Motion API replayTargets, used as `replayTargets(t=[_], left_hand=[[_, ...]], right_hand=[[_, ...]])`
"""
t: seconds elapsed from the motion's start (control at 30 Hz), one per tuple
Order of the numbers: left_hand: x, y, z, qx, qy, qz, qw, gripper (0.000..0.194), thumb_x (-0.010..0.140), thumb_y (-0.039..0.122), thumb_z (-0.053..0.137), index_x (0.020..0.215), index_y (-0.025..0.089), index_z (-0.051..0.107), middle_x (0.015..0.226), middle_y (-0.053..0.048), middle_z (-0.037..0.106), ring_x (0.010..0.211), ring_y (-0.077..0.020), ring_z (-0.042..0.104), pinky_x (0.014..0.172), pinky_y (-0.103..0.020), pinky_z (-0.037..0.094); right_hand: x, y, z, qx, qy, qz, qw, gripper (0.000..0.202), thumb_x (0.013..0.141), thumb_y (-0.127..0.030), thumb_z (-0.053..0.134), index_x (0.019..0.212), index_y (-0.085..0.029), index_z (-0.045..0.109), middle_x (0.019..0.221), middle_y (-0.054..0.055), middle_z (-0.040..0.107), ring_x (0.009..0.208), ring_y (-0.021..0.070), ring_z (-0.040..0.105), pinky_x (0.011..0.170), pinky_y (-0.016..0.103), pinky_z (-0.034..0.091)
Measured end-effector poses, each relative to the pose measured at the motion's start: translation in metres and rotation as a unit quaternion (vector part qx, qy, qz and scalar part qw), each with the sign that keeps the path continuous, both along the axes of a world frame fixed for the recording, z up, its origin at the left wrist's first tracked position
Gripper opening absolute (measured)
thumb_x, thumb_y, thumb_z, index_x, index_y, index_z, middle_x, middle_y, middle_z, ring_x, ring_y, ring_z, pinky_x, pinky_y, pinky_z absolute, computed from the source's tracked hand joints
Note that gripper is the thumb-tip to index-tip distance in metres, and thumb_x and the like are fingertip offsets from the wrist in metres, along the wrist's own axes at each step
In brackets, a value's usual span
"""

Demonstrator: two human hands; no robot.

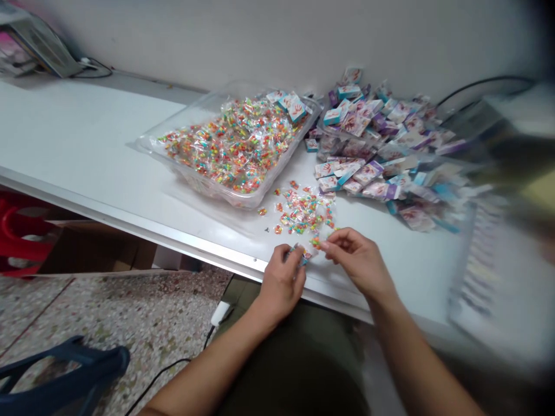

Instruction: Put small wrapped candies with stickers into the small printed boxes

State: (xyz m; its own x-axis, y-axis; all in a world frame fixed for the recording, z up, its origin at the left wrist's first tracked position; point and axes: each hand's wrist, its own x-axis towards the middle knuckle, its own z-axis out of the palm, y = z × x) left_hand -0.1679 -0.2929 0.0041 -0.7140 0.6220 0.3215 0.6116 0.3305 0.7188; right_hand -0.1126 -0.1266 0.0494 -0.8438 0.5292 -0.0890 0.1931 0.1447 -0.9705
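Observation:
My left hand [282, 279] is closed at the table's front edge around a small blue-and-white box, mostly hidden by the fingers. Close on its right, my right hand [358, 258] pinches a small clear packet of colourful pieces [315, 243] between thumb and fingertips. Just beyond both hands lies a loose pile of similar packets [303, 211]. A clear plastic tub [255, 199] full of these packets stands behind to the left, with a few small boxes [296, 108] on its far right corner.
Many small white, blue and purple boxes [368, 173] are heaped at the back right of the white table [78, 138]. A blurred clear container [481, 266] sits farther right. Below are a cardboard box [99, 248], a red stool [19, 231] and cables.

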Motion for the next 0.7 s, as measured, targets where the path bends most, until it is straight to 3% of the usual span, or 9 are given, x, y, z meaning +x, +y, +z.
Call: replayTargets(t=[0.07, 0.17, 0.27, 0.37, 0.43, 0.53, 0.7], left_hand=[[0.001, 0.003, 0.000, 0.000, -0.003, -0.004, 1.000, 0.037, 0.088, 0.016, 0.050, 0.125, 0.018, 0.053, 0.114, -0.013, 0.051, 0.100, -0.0209, 0.059, 0.088, -0.034, 0.051], [0.003, 0.004, -0.001, -0.003, -0.003, -0.006, 1.000, 0.038, 0.088, 0.016, 0.050, 0.126, 0.019, 0.051, 0.115, -0.013, 0.051, 0.101, -0.0211, 0.058, 0.089, -0.035, 0.051], [0.004, 0.005, -0.002, 0.006, 0.016, -0.004, 1.000, 0.040, 0.088, 0.015, 0.050, 0.128, 0.017, 0.047, 0.115, -0.014, 0.051, 0.105, -0.0222, 0.057, 0.090, -0.036, 0.051], [0.006, 0.005, -0.004, 0.027, 0.044, -0.003, 0.999, 0.045, 0.086, 0.012, 0.050, 0.130, 0.015, 0.041, 0.114, -0.015, 0.054, 0.107, -0.0234, 0.056, 0.092, -0.039, 0.051], [0.008, 0.006, -0.006, 0.039, 0.060, 0.009, 0.997, 0.048, 0.085, 0.011, 0.051, 0.131, 0.014, 0.038, 0.113, -0.015, 0.056, 0.105, -0.0239, 0.057, 0.091, -0.039, 0.052], [0.010, 0.008, -0.009, 0.052, 0.076, 0.031, 0.995, 0.049, 0.085, 0.012, 0.052, 0.132, 0.013, 0.036, 0.113, -0.016, 0.057, 0.105, -0.0249, 0.058, 0.089, -0.040, 0.053], [0.011, 0.011, -0.012, 0.075, 0.071, 0.048, 0.994, 0.042, 0.086, 0.012, 0.053, 0.126, 0.015, 0.043, 0.110, -0.014, 0.056, 0.104, -0.0236, 0.058, 0.086, -0.037, 0.054]], right_hand=[[0.002, -0.007, 0.002, 0.038, -0.008, 0.017, 0.999, 0.027, 0.075, -0.044, 0.071, 0.080, -0.019, 0.061, 0.070, 0.001, 0.067, 0.065, 0.0157, 0.062, 0.063, 0.028, 0.049], [0.005, -0.014, -0.001, 0.181, -0.043, 0.035, 0.982, 0.018, 0.083, -0.038, 0.064, 0.083, -0.020, 0.062, 0.077, 0.002, 0.068, 0.068, 0.0157, 0.063, 0.068, 0.029, 0.048], [0.008, -0.017, 0.000, 0.345, -0.056, 0.071, 0.934, 0.011, 0.088, -0.030, 0.056, 0.085, -0.020, 0.062, 0.081, 0.002, 0.067, 0.069, 0.0163, 0.061, 0.067, 0.029, 0.045], [0.009, -0.016, 0.008, 0.452, -0.053, 0.139, 0.879, 0.014, 0.090, -0.023, 0.051, 0.085, -0.020, 0.064, 0.082, 0.005, 0.068, 0.079, 0.0203, 0.062, 0.069, 0.031, 0.044], [0.009, -0.013, 0.013, 0.458, -0.045, 0.198, 0.865, 0.015, 0.090, -0.021, 0.051, 0.089, -0.019, 0.066, 0.086, 0.006, 0.069, 0.084, 0.0213, 0.063, 0.073, 0.031, 0.046], [0.009, -0.012, 0.015, 0.423, -0.038, 0.235, 0.874, 0.019, 0.091, -0.018, 0.052, 0.099, -0.020, 0.068, 0.092, 0.004, 0.072, 0.086, 0.0195, 0.065, 0.079, 0.031, 0.047], [0.012, -0.024, 0.006, 0.481, -0.051, 0.108, 0.869, 0.016, 0.091, -0.022, 0.054, 0.095, -0.019, 0.069, 0.091, 0.006, 0.069, 0.086, 0.0214, 0.064, 0.071, 0.031, 0.046]])
